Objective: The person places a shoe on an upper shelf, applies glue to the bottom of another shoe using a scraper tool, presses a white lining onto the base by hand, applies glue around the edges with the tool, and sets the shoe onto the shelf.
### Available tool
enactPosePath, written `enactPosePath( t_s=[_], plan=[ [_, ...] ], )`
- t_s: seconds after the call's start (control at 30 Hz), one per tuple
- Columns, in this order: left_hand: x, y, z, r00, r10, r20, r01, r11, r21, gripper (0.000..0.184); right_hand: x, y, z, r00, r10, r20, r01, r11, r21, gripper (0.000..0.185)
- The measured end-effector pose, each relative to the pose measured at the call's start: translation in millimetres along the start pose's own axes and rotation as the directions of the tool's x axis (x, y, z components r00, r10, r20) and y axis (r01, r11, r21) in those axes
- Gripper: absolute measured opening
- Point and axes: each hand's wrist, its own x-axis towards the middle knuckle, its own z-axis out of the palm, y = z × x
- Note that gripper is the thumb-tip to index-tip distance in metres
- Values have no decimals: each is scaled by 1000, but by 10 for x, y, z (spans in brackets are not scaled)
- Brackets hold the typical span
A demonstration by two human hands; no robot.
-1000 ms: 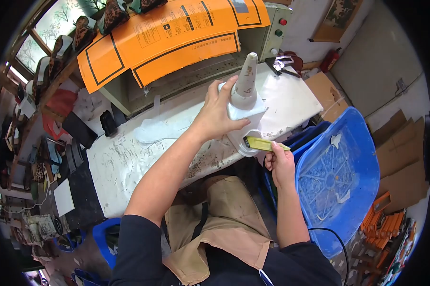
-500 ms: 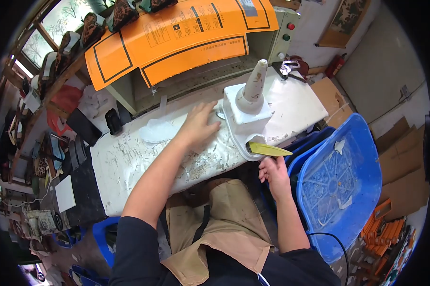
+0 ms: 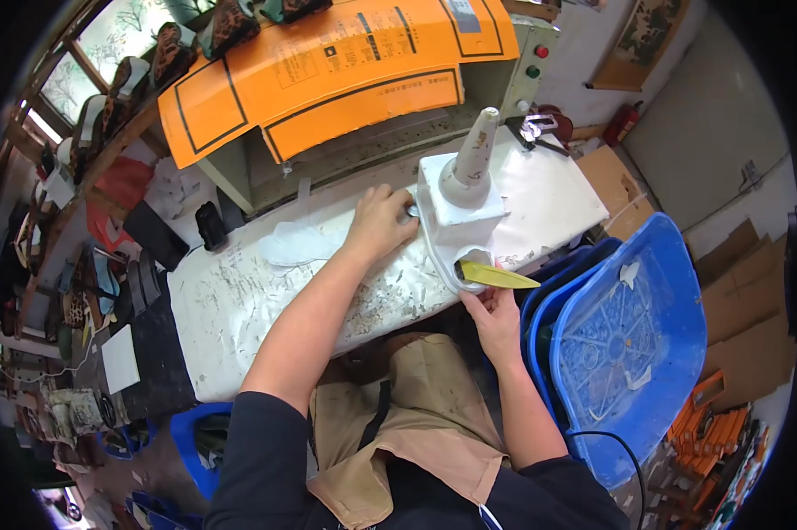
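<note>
A white box-shaped holder (image 3: 447, 210) stands on the worktable, with a grey-white cone (image 3: 472, 168) upright on top. From the round hole at its near end juts a yellow-green pointed piece (image 3: 502, 276). My right hand (image 3: 497, 320) is closed at that near end, its thumb against the holder's lower rim and fingers partly hidden behind the yellow-green piece. Against the holder's left side, my left hand (image 3: 382, 223) has its fingers curled at a small shiny metal part that I cannot make out. White sole-shaped sheets (image 3: 294, 244) lie left of this hand.
Behind the table stands a machine covered by an orange printed sheet (image 3: 328, 71). Stacked blue plastic baskets (image 3: 623, 327) are close on my right. A black stapler-like tool (image 3: 540, 132) lies at the back right. Leopard-print shoes (image 3: 170, 55) line a rack at left.
My left hand has moved right and curled its fingers at the holder's side. My right hand has risen slightly leftward and closed at the holder's near end.
</note>
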Motion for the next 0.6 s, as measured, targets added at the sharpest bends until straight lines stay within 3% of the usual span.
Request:
enactPosePath(
  t_s=[0.1,0.17,0.2,0.23,0.27,0.33,0.37,0.43,0.5,0.6],
  plan=[
    [53,-49,73,999,39,-36,-39,999,27,33,64,119,-11,999,-1,-49,0,1000,-21,69],
    [93,-114,149,996,74,-55,-71,996,49,32,81,115,-53,1000,12,-23,-16,986,-167,54],
    [60,-96,160,992,48,-113,-50,999,-16,31,1,91,-27,996,-60,-62,51,990,-130,49],
    [52,-99,146,998,-54,-33,53,998,-22,41,-92,79,-1,985,-135,-106,126,988,-88,44],
    [-90,-124,100,995,-12,-98,7,999,-54,54,-195,62,2,978,-124,-167,102,985,-137,34],
    [-458,-17,-273,991,-71,-118,47,980,-193,62,-355,319,0,968,-243,-58,229,956,-183,24],
    [-712,-80,-282,952,-20,-307,-30,987,-157,52,-402,291,136,968,-252,-1,248,954,-166,24],
    [-1362,-149,-385,930,-141,-339,74,976,-203,41,-579,171,407,931,-265,251,303,944,-129,17],
    [-2187,-86,-513,852,-258,-455,175,961,-216,32,-653,-111,790,845,-358,396,389,921,4,13],
    [-3477,229,-664,683,-240,-690,301,953,-33,30,-742,-429,1296,687,-450,570,514,856,56,12]
  ],
)
